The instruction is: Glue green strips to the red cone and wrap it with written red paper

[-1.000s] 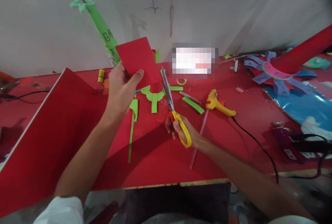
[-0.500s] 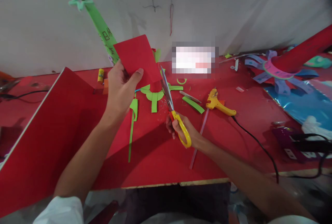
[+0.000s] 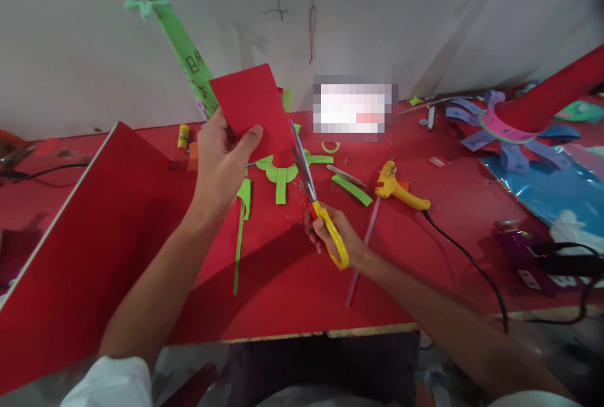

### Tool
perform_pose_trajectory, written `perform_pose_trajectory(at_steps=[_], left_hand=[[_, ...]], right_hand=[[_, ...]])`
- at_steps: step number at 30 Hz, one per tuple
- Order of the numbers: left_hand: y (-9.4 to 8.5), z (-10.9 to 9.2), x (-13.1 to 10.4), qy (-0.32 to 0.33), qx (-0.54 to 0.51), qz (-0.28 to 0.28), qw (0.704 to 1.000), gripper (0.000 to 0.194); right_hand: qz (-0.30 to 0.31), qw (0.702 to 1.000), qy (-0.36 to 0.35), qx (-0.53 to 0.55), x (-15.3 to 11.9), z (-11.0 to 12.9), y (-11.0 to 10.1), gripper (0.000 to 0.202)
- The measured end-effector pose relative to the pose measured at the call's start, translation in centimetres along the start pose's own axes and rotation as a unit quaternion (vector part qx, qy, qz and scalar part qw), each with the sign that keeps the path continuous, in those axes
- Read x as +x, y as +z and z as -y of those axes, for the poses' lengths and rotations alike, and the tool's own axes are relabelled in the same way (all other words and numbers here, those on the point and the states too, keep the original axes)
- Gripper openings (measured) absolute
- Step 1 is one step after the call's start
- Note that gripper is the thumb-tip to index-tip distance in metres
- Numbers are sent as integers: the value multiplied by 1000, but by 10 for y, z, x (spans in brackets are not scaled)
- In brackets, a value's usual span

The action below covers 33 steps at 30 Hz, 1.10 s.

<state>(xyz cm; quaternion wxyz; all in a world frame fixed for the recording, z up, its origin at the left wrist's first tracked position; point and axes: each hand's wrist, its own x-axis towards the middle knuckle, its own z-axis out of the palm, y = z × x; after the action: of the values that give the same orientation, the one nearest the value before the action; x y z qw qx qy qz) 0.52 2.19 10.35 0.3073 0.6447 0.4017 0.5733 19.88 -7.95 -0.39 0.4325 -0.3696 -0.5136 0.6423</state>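
A small red card is pinched in my left hand, thumb on its near face and the other fingers behind it. My right hand grips a pair of scissors with yellow handles, a thumb and fingers about the loops. The blades point up and away from me, at the right edge of the card. Whether they bite into the card I cannot tell. Below the card, green paper strips lie on the red tabletop, partly covered by the card and the hand.
On the right lies a yellow glue gun with a glue stick and black cord. A large red board leans at the left. Behind stand a glue stick tube and a green paper tower. A red tube with purple strips is far right.
The red card and my left hand have shifted very slightly to the right. The scissors have hardly moved.
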Motion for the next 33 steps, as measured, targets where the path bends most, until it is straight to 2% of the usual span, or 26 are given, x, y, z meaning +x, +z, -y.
perform_pose_trajectory(at_steps=[10, 21, 33], left_hand=[[1, -2, -1, -5, 12, -6, 1000, 28], [-1, 8, 3, 49, 44, -10, 998, 28], [-2, 10, 4, 71, 71, -11, 995, 27]], right_hand=[[-3, 1000, 7, -18, 0, 0, -1, 65], [3, 1000, 1, -12, 0, -2, -2, 65], [-4, 1000, 8, -9, 0, 1, -1, 66]])
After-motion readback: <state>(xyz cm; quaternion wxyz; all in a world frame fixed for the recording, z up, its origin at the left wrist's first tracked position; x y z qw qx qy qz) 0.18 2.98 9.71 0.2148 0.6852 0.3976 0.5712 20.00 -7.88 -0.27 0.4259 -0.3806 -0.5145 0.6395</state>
